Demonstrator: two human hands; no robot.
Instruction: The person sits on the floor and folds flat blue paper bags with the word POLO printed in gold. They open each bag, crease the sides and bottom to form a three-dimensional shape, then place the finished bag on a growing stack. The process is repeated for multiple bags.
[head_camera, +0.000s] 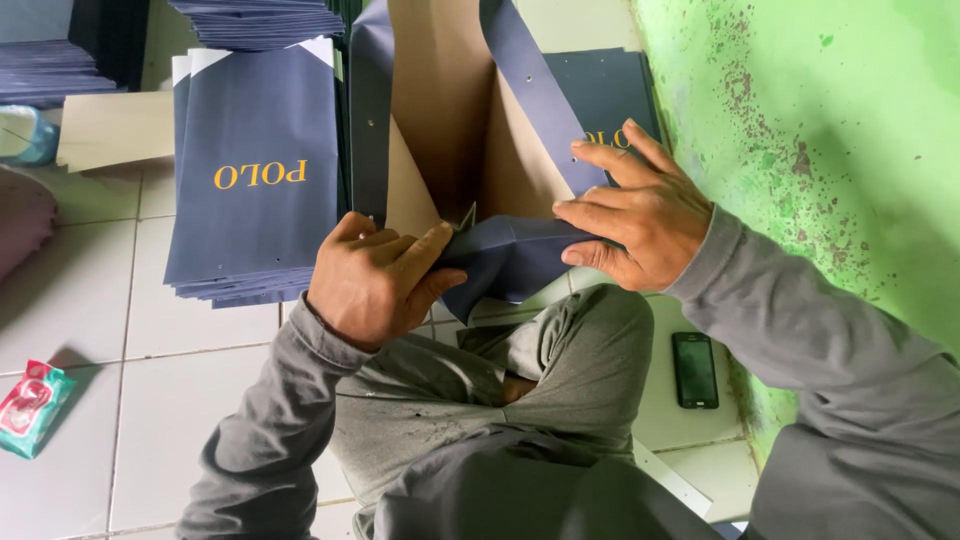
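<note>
While the navy, brown-lined paper bag is pinched shut in the left grip, its fold is pressed flat just rightward by the open right hand.

Left hand pinching, right hand splayed

open paper bag top cut off by frame edge.
</note>
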